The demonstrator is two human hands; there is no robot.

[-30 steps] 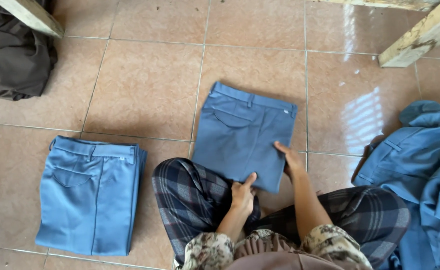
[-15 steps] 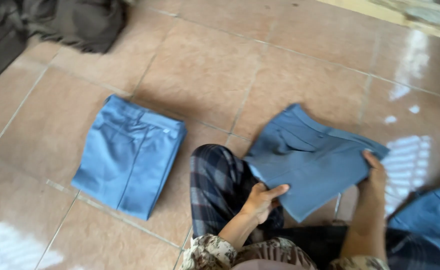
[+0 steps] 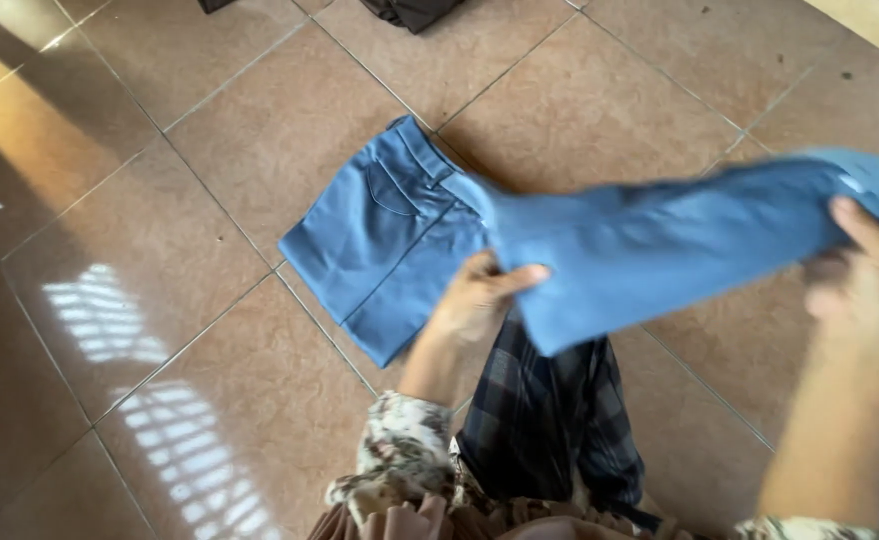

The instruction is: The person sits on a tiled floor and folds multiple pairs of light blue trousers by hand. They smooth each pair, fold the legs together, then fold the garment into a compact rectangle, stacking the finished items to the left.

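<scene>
Nearest, a plaid-trousered leg (image 3: 550, 420) rests on the tiled floor (image 3: 210, 400). Above it, the left hand (image 3: 480, 300) and right hand (image 3: 865, 275) each close their grip on a folded blue garment (image 3: 660, 245), lifted and blurred. Farther left, another folded blue pair (image 3: 385, 235) lies flat.

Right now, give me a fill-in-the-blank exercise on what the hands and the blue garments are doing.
1. Both hands hold a folded blue garment up in the ____.
2. The second folded blue garment lies flat on the tiled ____.
3. The left hand grips the held garment's near ____ with thumb on top.
4. The right hand holds the garment's ____ end.

Missing words: air; floor; edge; right
</scene>
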